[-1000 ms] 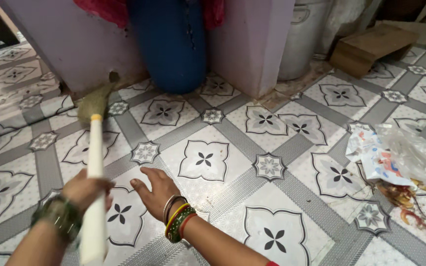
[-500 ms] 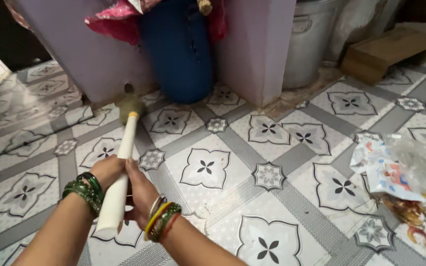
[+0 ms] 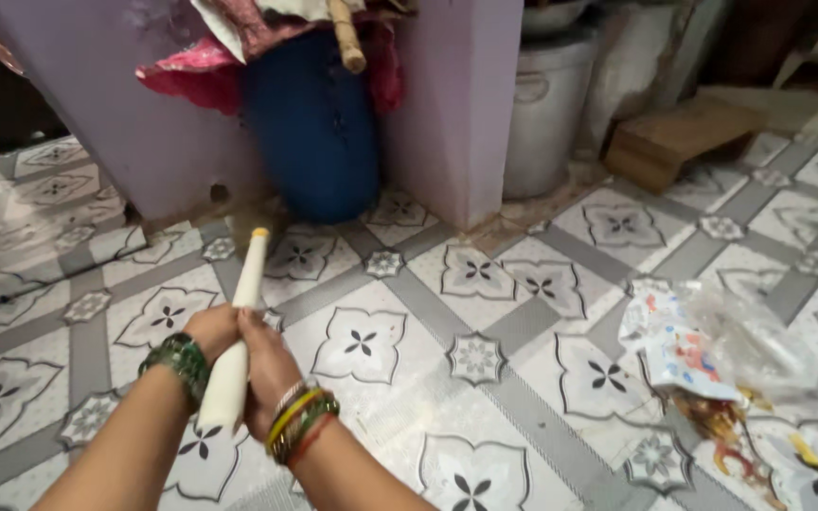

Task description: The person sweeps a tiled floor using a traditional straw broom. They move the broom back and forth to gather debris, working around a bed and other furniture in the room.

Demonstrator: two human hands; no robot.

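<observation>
Both hands clamp a white broom handle (image 3: 237, 341) at near left: the left hand (image 3: 208, 331) and right hand (image 3: 267, 364) have fingers curled tight around it. The handle slants away over the patterned tile floor (image 3: 523, 378) toward a blue drum (image 3: 314, 132) against the far lilac wall (image 3: 97, 104).

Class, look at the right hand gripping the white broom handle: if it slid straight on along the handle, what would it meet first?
Probably the broom head, blurred at the handle's far end; the right hand meets only bare handle first.
</observation>
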